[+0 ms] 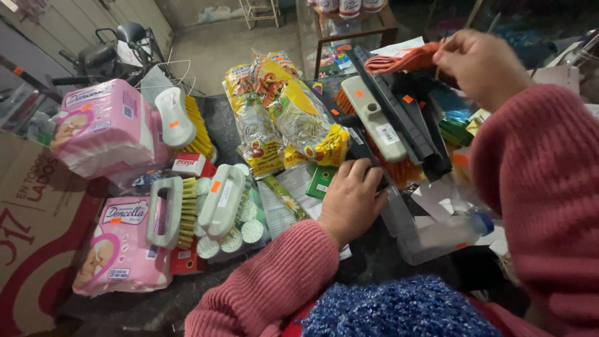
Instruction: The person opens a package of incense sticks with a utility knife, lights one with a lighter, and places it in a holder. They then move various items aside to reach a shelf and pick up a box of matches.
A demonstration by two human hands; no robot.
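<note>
Left hand [350, 198] lay palm down, fingers curled over the near end of a long dark plastic brush block [399, 115], pressing it to the counter [218, 112] rather than gripping around it. Right hand [480, 62] was raised at upper right, fingertips pinched on the edge of an orange rubber glove [405, 59] that draped across the far end of the brush pile.

Glove: judged light, limp and slightly tacky; a pinch at the cuff edge should carry it, though it would dangle. Brush block: judged stiff, light for its length, smooth plastic; best held across the flat back, clear of the orange bristles [405, 170].

Nearby: a cream scrub brush [374, 118] atop the pile, yellow packets [299, 112] just left of it, white-handled brushes [221, 200] and pink wrapped packs [106, 125] further left.
</note>
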